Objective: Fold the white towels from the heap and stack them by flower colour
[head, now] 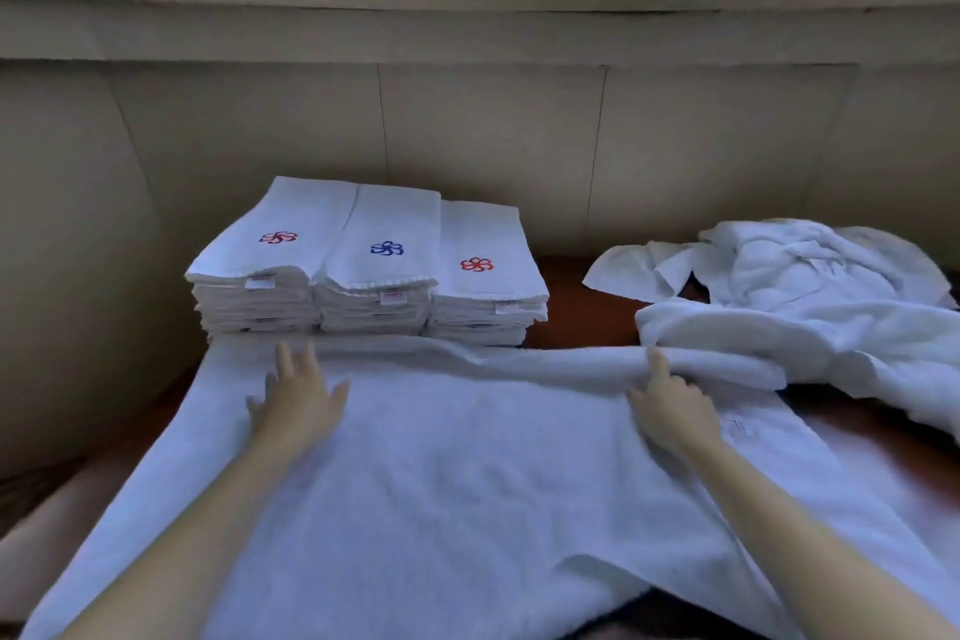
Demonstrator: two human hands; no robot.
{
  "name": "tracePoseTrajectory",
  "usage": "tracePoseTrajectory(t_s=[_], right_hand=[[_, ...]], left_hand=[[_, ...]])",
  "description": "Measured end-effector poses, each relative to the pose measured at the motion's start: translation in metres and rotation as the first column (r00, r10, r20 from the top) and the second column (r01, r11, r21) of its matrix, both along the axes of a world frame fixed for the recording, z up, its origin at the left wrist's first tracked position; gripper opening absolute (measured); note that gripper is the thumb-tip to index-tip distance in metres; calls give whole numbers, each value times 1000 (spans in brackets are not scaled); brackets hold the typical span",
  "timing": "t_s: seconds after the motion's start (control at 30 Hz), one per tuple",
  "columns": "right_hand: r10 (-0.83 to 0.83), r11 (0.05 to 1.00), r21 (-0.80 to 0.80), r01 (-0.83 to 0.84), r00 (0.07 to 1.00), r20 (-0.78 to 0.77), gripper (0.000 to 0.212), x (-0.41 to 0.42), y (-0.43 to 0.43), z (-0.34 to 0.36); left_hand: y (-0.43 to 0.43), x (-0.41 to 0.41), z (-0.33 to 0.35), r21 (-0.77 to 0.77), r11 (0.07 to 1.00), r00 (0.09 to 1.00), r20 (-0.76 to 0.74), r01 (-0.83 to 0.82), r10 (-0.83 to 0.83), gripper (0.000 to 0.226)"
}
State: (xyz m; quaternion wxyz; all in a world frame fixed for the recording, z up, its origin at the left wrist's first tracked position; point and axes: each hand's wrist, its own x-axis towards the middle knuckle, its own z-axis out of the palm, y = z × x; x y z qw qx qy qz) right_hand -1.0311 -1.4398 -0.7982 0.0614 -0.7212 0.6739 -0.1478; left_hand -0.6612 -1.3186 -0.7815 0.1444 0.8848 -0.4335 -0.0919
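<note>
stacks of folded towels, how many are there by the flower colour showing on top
Dark red and blue flower on top: 1, the left stack
Blue flower on top: 1, the middle stack
Orange-red flower on top: 1, the right stack
Total: 3 stacks

Far left blocked by three folded stacks [363,276], set side by side. Far right occupied by the towel heap [810,296]. Open passage offered between them over bare bench [582,317]. Near ground covered by a spread towel [457,473].
</note>
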Motion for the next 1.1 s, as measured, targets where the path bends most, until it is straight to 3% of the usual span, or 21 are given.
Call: tracePoseTrajectory(t_s=[0.07,0.23,0.47,0.67,0.73,0.87,1.0,1.1], right_hand=[[-4,1000,-21,1,986,-164,58,1,11,-20],[93,995,-48,-90,992,85,73,-19,18,-21],[46,998,29,-49,993,109,66,-52,54,-16],[-81,990,105,96,987,-136,55,-67,75,-14],[-102,991,59,117,972,-213,57,-59,76,-4],[-1,993,-116,-37,951,-310,67,-23,60,19],[190,952,-118,-283,847,-497,35,17,33,21],[173,914,-267,-305,889,-425,27,27,25,11]], left_hand=[[9,-6,-22,190,981,998,65,-37,25,69],[19,4,-32,203,979,995,93,16,-36,68],[16,12,-28,240,967,992,72,81,-101,65],[33,-2,-32,167,984,986,146,56,-81,61],[36,-6,-26,92,994,977,199,52,-70,63],[23,1,-5,22,996,979,182,89,-92,62],[2,10,11,71,995,967,241,65,-80,62],[-14,21,10,49,998,960,273,43,-55,52]])
